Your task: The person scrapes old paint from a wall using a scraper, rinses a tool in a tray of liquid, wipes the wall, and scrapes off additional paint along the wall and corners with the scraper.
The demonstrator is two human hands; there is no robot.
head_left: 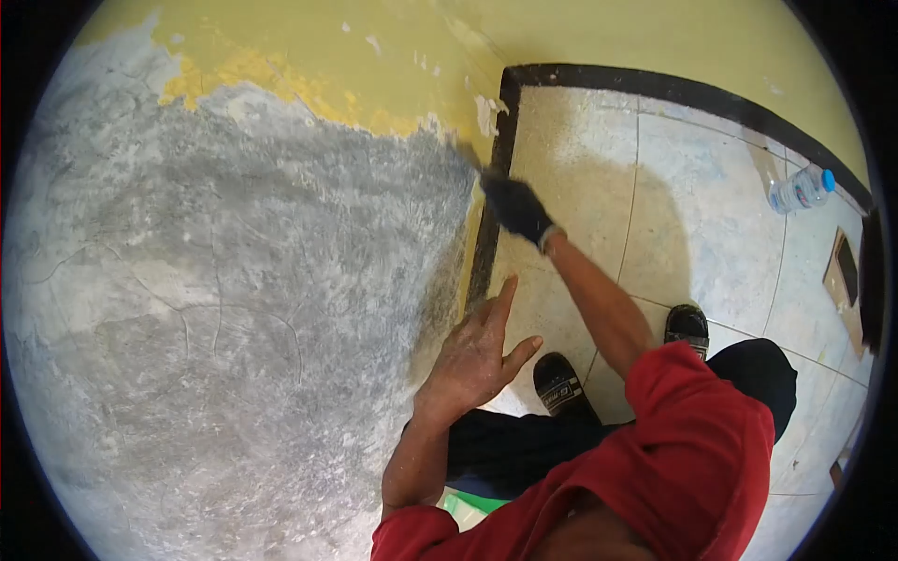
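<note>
My right hand [516,208], in a dark glove, is closed around a thin scraper-like tool [468,155], blurred, that reaches the wall near the corner. My left hand [475,360] is bare and dusty, its fingers apart and nothing in it, beside the lower part of the wall. Grey bare plaster [234,280] covers most of the wall at the left. Above it runs yellow paint [393,56] with a ragged, peeling edge. A strip of yellow remains beside the black skirting [500,140].
A plastic bottle with a blue cap [800,190] lies on the tiled floor [702,224] at the right. Near it is a brown board with a dark piece [845,266]. My sandalled feet are on the tiles. Something green [479,501] shows under my leg.
</note>
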